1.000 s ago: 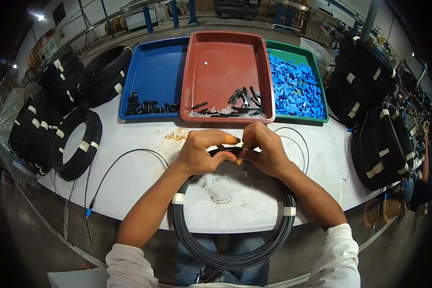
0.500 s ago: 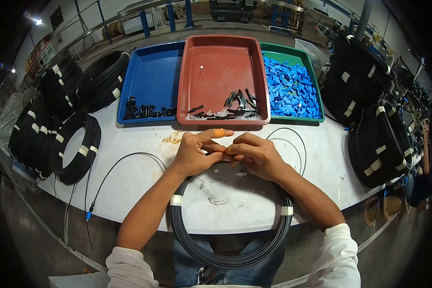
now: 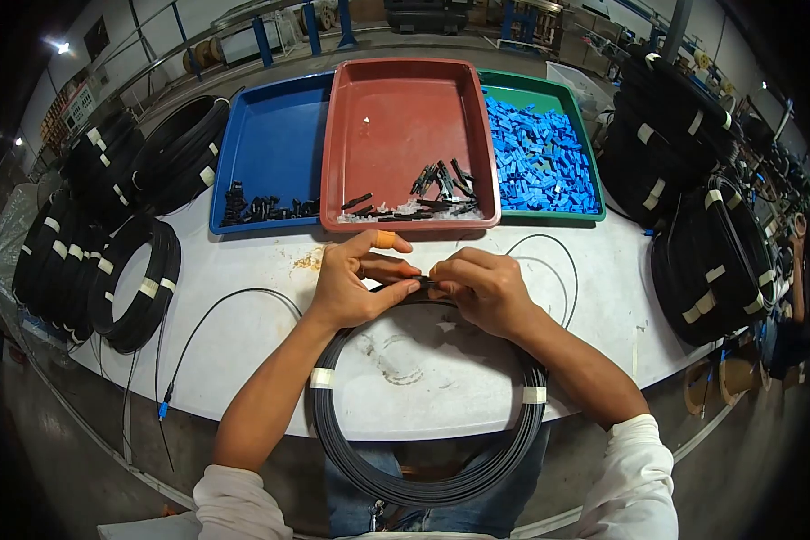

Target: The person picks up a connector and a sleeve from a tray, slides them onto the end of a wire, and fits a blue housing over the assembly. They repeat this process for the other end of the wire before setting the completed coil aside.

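Observation:
A small black connector part (image 3: 427, 283) shows between my two hands, above the far side of a coil of black cable (image 3: 328, 423). My left hand (image 3: 351, 281), with orange tape round the index finger, pinches its left end between thumb and fingers; the index finger is lifted off. My right hand (image 3: 484, 286) has its fingertips closed at the part's right end, and they cover that end. The coil, bound with pale tape, hangs over the table's front edge above my lap. A loose loop of cable (image 3: 574, 270) curves out to the right behind my right hand.
Ahead stand a blue tray (image 3: 274, 103) with black parts, a red tray (image 3: 405, 99) with black and clear pieces, and a green tray (image 3: 594, 171) full of blue connectors. Taped cable coils (image 3: 144, 279) stand left, more coils (image 3: 720, 261) right. A blue-tipped cable end (image 3: 163, 409) hangs over the front edge.
My fingertips have moved slightly apart, and the black part now shows between them. My left index finger has lifted. The whole view has shifted a little.

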Tool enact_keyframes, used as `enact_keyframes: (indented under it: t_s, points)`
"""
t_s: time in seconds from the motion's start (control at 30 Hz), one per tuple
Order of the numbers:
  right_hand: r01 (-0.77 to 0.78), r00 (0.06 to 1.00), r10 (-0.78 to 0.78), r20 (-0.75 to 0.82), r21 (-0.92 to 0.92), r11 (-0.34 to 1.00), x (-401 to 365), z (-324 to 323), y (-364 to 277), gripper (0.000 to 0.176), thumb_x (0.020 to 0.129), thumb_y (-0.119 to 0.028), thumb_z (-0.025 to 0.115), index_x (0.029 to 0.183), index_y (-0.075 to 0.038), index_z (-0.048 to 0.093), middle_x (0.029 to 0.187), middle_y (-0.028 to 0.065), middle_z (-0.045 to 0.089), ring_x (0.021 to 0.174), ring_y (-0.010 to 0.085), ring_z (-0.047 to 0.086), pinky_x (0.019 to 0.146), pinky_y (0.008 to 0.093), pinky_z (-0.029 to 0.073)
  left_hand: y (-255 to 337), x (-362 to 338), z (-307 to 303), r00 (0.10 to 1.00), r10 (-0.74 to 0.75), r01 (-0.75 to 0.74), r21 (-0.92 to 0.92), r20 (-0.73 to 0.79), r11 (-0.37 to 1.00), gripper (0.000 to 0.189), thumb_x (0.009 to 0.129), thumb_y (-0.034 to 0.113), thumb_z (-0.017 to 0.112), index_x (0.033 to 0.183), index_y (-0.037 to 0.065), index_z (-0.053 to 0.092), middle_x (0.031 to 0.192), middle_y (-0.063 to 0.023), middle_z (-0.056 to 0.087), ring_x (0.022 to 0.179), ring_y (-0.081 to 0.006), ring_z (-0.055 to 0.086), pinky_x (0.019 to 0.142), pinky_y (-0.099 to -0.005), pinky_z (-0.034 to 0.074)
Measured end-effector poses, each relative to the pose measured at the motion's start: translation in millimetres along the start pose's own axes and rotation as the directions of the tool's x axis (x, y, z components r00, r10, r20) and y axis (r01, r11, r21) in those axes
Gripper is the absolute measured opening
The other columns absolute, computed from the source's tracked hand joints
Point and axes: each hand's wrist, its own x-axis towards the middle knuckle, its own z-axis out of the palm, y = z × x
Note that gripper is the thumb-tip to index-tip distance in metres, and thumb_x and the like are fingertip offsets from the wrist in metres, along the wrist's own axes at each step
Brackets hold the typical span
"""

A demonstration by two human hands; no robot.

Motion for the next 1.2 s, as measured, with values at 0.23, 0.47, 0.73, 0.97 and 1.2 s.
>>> enact_keyframes:
  t_s: [0.23, 0.47, 0.73, 0.97, 1.2]
  points:
    - [-0.020, 0.989, -0.001, -0.149, -0.136, 0.990, -1, -5, 1, 0.021, 0.071, 0.004, 0.073, 0.087, -0.010, 0.071, 0.069, 0.0054, 0.058, 0.059, 0.0246, 0.063, 0.051, 0.0372, 0.051, -8, -5, -4, 0.991, 0.044, -0.041, 0.024, -0.123, 0.999, 0.040, 0.076, -0.007, 0.080, 0.110, 0.001, 0.061, 0.090, -0.0126, 0.074, 0.088, -0.0175, 0.074, 0.080, -0.0286, 0.062]
    - [-0.063, 0.977, 0.031, -0.211, -0.146, 0.987, -6, -4, 9, 0.027, 0.070, 0.007, 0.077, 0.091, -0.010, 0.074, 0.068, 0.0057, 0.053, 0.054, 0.0206, 0.057, 0.047, 0.0340, 0.044, 16, 3, -45, 0.938, 0.099, 0.028, 0.358, -0.333, 0.933, 0.016, 0.082, 0.001, 0.078, 0.098, 0.000, 0.073, 0.087, -0.0063, 0.075, 0.080, -0.0127, 0.073, 0.073, -0.0254, 0.058]
    - [-0.180, 0.980, 0.167, -0.108, -0.118, 0.977, 1, -6, 3, 0.027, 0.071, 0.010, 0.076, 0.094, -0.005, 0.075, 0.080, 0.0107, 0.063, 0.066, 0.0238, 0.064, 0.057, 0.0321, 0.049, -12, 15, -222, 0.942, -0.050, 0.306, 0.784, -0.333, 0.539, 0.016, 0.082, 0.010, 0.073, 0.097, 0.007, 0.077, 0.082, -0.0115, 0.075, 0.076, -0.0231, 0.074, 0.074, -0.0337, 0.057]
    - [-0.219, 0.976, 0.215, -0.039, -0.182, 0.959, 9, -5, 0, 0.027, 0.067, 0.011, 0.077, 0.090, -0.003, 0.073, 0.081, 0.0112, 0.065, 0.067, 0.0237, 0.065, 0.058, 0.0309, 0.050, -42, 25, -238, 0.997, 0.072, -0.045, 0.968, 0.028, 0.246, 0.011, 0.080, 0.012, 0.073, 0.091, 0.009, 0.075, 0.084, -0.0061, 0.074, 0.074, -0.0283, 0.071, 0.069, -0.0379, 0.054]
    - [-0.215, 0.976, 0.215, -0.017, -0.186, 0.959, 6, -3, 1, 0.029, 0.063, 0.009, 0.081, 0.088, -0.003, 0.074, 0.080, 0.0095, 0.066, 0.064, 0.0202, 0.062, 0.055, 0.0299, 0.048, -55, 61, -215, 0.950, 0.071, -0.313, 0.916, 0.305, 0.251, 0.016, 0.079, 0.008, 0.071, 0.093, 0.012, 0.075, 0.095, 0.0002, 0.075, 0.083, -0.0207, 0.071, 0.077, -0.0354, 0.053]
